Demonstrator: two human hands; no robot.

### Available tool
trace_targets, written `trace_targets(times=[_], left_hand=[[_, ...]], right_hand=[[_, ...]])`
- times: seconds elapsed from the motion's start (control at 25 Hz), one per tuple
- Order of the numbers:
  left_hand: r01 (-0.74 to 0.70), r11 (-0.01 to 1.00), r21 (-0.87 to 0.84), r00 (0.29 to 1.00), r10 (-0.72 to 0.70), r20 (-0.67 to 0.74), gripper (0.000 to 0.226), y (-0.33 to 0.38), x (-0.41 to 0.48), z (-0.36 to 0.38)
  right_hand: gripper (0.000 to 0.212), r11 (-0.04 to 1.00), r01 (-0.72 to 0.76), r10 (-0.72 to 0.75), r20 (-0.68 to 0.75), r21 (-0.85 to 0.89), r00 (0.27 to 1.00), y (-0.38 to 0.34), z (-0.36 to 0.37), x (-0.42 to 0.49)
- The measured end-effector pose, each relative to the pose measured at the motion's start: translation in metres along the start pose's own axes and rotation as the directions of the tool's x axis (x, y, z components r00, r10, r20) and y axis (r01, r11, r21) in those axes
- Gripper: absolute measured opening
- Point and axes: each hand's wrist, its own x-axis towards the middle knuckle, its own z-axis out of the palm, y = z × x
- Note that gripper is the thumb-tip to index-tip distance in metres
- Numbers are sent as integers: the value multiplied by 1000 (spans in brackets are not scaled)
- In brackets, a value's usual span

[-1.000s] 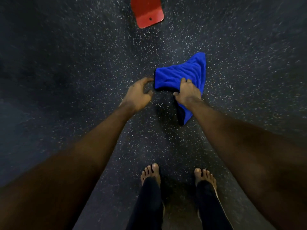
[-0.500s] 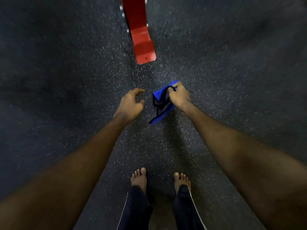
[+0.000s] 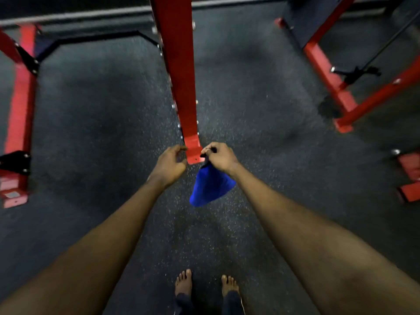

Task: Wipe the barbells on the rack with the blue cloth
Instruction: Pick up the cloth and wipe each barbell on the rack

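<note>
Over the speckled black rubber floor [image 3: 102,123], my right hand [image 3: 220,156] pinches the bunched blue cloth [image 3: 210,186] hanging beside the red steel rack foot [image 3: 193,148], left hand [image 3: 169,164] empty, fingers loosely curled.

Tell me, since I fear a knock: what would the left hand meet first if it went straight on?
Probably the red post's foot, just beyond the left hand; depth is unclear, so it could pass above it.
</note>
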Motion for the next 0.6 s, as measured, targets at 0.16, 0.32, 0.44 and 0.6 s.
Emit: trace_targets(times=[0.16, 0.32, 0.44, 0.6], left_hand=[[-55, 998, 21, 995, 56, -78, 42, 82, -22, -80], [-91, 996, 24, 975, 94, -203, 37, 148, -53, -148], [-21, 1000, 12, 969, 24, -248, 38, 177, -78, -181], [-5, 1000, -21, 958, -1, -288, 40, 214, -109, -226]], right_hand=[[26, 996, 39, -41, 18, 80, 999, -114, -66, -41], [26, 982, 171, -169, -31, 80, 985, -211, -134, -94], [32, 965, 262, -263, -37, -26, 964, -269, -173, -127], [35, 895, 377, -399, -51, -238, 916, -347, -219, -167]])
